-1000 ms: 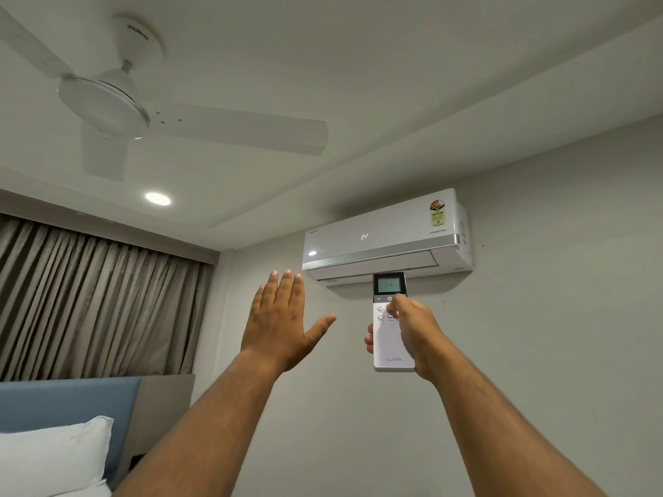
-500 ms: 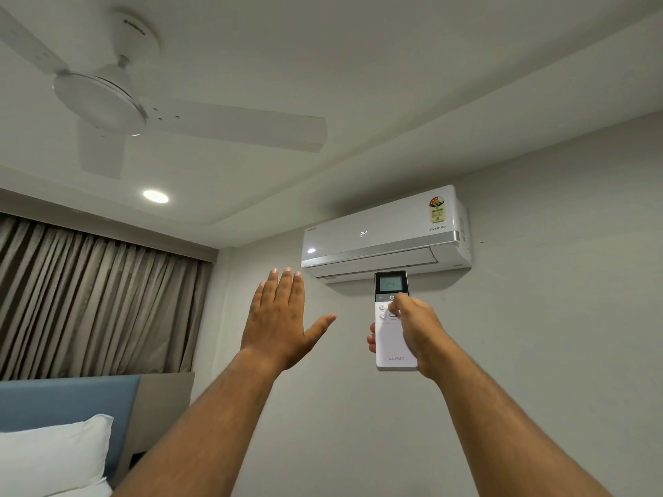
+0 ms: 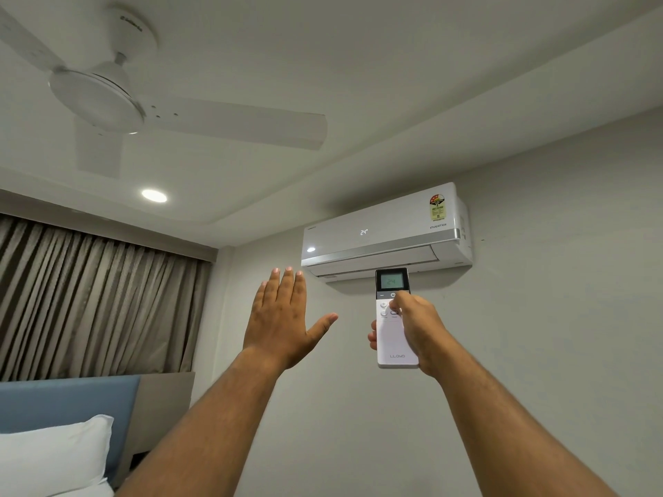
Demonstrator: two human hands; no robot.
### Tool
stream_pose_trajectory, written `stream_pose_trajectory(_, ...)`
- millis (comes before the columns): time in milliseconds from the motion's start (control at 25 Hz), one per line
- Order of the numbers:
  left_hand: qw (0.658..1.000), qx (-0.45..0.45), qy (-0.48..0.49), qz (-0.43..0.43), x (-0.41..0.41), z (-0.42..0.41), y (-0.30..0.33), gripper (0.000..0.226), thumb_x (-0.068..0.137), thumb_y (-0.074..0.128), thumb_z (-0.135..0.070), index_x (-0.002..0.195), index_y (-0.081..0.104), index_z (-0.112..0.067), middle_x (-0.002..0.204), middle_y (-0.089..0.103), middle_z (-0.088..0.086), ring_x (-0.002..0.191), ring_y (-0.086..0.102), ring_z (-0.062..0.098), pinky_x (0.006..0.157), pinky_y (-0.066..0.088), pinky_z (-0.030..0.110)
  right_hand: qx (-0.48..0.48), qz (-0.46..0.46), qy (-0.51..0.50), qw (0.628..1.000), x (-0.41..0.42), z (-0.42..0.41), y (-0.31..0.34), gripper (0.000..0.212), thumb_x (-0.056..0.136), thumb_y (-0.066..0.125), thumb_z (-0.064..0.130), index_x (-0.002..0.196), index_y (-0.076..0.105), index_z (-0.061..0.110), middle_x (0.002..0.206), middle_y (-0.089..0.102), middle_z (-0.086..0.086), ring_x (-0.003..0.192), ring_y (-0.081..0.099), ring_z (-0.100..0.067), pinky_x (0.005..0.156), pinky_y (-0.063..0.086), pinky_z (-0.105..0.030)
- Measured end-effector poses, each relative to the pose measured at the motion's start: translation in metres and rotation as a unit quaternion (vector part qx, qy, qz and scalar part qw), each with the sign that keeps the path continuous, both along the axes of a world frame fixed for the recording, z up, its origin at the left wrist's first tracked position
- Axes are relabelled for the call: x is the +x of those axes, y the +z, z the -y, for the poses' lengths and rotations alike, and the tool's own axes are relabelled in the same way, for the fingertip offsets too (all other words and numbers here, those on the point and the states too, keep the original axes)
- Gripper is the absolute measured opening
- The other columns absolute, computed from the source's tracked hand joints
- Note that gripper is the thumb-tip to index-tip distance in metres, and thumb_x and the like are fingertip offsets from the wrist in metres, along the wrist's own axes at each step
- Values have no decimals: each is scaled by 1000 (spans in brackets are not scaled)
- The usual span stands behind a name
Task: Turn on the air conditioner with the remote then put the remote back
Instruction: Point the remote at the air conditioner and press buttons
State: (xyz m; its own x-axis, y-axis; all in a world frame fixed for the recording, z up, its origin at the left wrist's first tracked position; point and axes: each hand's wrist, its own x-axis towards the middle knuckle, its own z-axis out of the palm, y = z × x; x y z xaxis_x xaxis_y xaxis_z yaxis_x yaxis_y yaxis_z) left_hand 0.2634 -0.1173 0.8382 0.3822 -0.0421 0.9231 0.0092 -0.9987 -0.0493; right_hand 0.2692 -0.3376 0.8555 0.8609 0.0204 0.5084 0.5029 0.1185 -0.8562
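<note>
A white air conditioner hangs high on the wall, its front showing a lit "24" and a small light at its left. My right hand grips a white remote, held upright and pointed at the unit, just below it. The thumb rests by the power button under the remote's lit screen, which reads 24. My left hand is raised beside it, flat, fingers together and thumb spread, holding nothing.
A white ceiling fan hangs at the upper left near a round ceiling light. Grey-brown curtains cover the left wall. A blue headboard and a white pillow sit at the lower left.
The view has shifted slightly, so the air conditioner and fan sit a little higher. Both hands hold nearly the same pose, the remote still pointed at the unit.
</note>
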Motion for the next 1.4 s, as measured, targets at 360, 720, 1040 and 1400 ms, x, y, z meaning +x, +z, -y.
stream_pose_trajectory(360,1000,1,-12,-11,8,-1,-1,103,74,-2,-80,151,-4,-12,162,-3,10,148,-9,27,115,-8,39,-3,-1,-18,1000,7,1,-4,25,82,46,15,103,52,3,75,68,-24,56,70,-38,56,60,-43)
stream_pose_trajectory(720,1000,2,-15,-18,13,6,-3,101,76,0,-79,151,-5,-12,162,-4,10,148,-11,26,116,-7,39,-15,11,-27,999,10,7,-6,15,85,46,15,98,50,7,81,67,-26,59,69,-39,62,61,-47)
stream_pose_trajectory(1040,1000,4,-15,-20,9,11,-2,102,75,1,-79,151,-5,-12,162,-4,10,148,-10,27,116,-7,39,-14,9,-33,999,10,14,-9,14,86,46,15,97,50,7,78,67,-25,57,70,-37,57,59,-42)
stream_pose_trajectory(1400,1000,5,-10,-12,6,10,0,106,71,-6,-81,151,-5,-12,162,-3,10,148,-9,27,114,-9,38,-13,9,-25,1000,5,13,-8,17,85,45,13,100,49,5,78,66,-25,54,69,-35,52,59,-39)
